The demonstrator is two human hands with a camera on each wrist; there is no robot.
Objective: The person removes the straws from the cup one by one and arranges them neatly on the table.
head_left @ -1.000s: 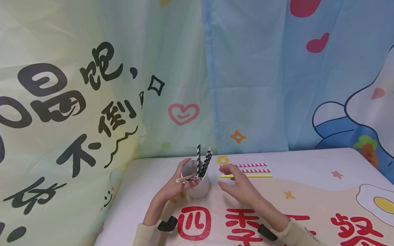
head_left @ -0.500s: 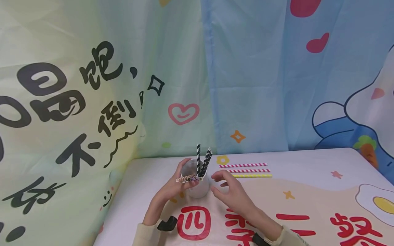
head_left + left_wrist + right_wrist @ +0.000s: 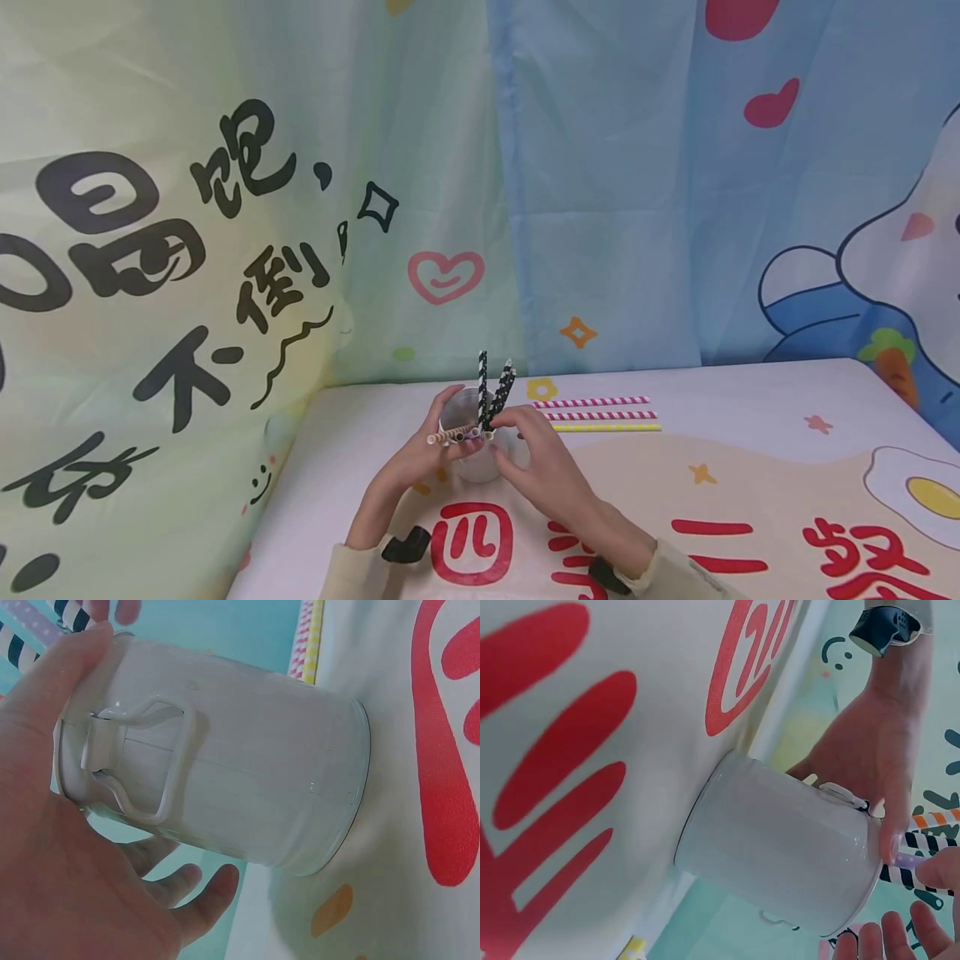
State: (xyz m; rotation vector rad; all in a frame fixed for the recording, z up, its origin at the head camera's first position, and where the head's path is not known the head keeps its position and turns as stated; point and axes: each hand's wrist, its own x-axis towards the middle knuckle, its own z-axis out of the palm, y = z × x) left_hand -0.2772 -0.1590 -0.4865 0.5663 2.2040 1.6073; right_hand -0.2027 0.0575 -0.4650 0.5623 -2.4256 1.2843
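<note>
A white metal canister stands on the table, its small wire-loop handle showing in the left wrist view. My left hand grips its rim, thumb at the front and fingers round the far side. Black-and-white paper straws rise from the mouth. Other straws lean over the rim above my left hand: orange-striped and lilac in the right wrist view. My right hand is beside the rim, fingers loosely bent, thumb and forefinger apart near the straws; whether it touches one is unclear.
Pink-and-white striped straws and a yellow straw lie side by side on the table, right of the canister. A printed cloth curtain hangs behind the table's far edge.
My right hand has moved left from over the striped straws on the table to the canister's rim. My left hand and the canister have stayed in place.
</note>
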